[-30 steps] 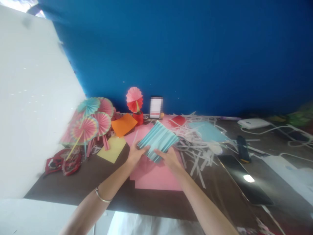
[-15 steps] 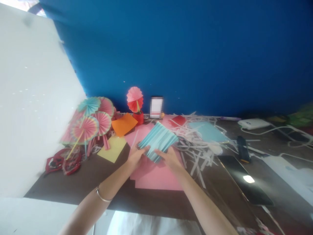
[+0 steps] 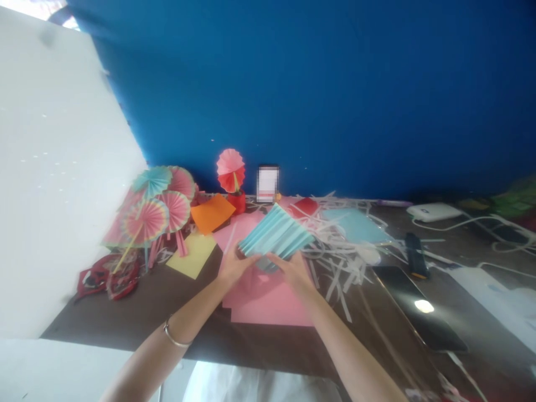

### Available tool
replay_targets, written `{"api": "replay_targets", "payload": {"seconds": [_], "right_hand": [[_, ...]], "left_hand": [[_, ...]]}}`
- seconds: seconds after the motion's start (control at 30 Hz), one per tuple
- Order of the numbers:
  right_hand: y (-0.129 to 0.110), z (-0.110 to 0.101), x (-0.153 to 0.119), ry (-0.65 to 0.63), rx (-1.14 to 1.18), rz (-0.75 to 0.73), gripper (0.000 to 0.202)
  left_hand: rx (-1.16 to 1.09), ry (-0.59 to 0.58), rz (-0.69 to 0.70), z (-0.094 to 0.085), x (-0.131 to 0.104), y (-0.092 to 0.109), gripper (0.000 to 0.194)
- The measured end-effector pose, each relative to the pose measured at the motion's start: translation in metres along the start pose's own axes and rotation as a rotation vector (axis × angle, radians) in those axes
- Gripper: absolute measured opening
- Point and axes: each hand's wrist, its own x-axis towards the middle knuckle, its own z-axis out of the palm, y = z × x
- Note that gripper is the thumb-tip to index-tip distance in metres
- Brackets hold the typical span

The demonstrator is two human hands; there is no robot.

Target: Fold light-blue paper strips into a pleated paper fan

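Note:
A pleated light-blue paper [image 3: 276, 231] is held between both hands above the pink sheets [image 3: 268, 304] on the table. My left hand [image 3: 237, 262] grips its left lower edge, thumb on top and fingers tucked out of sight underneath. On the opposite side my right hand [image 3: 291, 267] pinches the right lower edge, its thumb near the left thumb. The folds run as slanted ridges from lower left to upper right. A silver bangle circles my left wrist.
Finished paper fans [image 3: 146, 220] lean at the left beside a red item [image 3: 111, 276]. Yellow paper [image 3: 195, 254], orange paper [image 3: 213, 213] and a potted paper fan [image 3: 231, 173] stand or lie nearby. White strips [image 3: 341, 268], a phone [image 3: 421, 307] and cables occupy the right.
The pleated blue paper has spread wider and now reaches further to the right and up. Both thumbs have shifted slightly along its lower edge; the hands stay nearly in place.

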Motion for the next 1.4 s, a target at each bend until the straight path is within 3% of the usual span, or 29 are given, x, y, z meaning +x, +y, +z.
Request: {"api": "replay_targets", "payload": {"seconds": [0.2,0.33,0.4,0.47,0.53,0.63,0.7,0.77,0.97,1.23,1.4], "right_hand": [[0.0,0.0,0.001,0.092,-0.039,-0.073,0.061],[-0.006,-0.013,0.006,0.512,-0.357,-0.461,0.077],[-0.012,-0.02,0.006,0.575,-0.641,-0.712,0.063],[-0.017,-0.025,0.005,0.437,-0.909,-0.9,0.033],[-0.019,-0.025,0.003,0.229,-1.064,-0.995,0.01],[-0.019,-0.02,0.001,0.072,-1.115,-1.031,0.008],[-0.017,-0.018,0.002,0.071,-1.122,-1.024,0.008],[-0.015,-0.018,0.003,0.068,-1.13,-1.004,0.008],[-0.012,-0.018,0.003,-0.055,-1.131,-0.95,0.012],[-0.016,-0.014,0.002,-0.075,-1.2,-1.036,0.015],[-0.017,-0.013,-0.002,-0.017,-1.149,-1.014,0.011]], "left_hand": [[0.019,-0.024,0.11,0.001,-0.002,0.003,0.074],[0.065,-0.074,0.183,-0.002,-0.001,0.01,0.095],[0.07,-0.175,0.198,-0.004,-0.001,0.012,0.095],[0.105,-0.252,0.217,-0.006,-0.001,0.012,0.091],[0.159,-0.275,0.242,-0.008,0.0,0.01,0.081],[0.314,-0.245,0.315,-0.014,0.002,0.008,0.051],[0.456,-0.245,0.375,-0.017,0.005,0.007,0.031],[0.552,-0.27,0.408,-0.019,0.006,0.006,0.025],[0.57,-0.243,0.41,-0.022,0.01,0.002,0.024],[0.593,-0.217,0.439,-0.023,0.012,-0.001,0.018],[0.657,-0.154,0.576,-0.022,0.012,-0.003,0.018]]}}
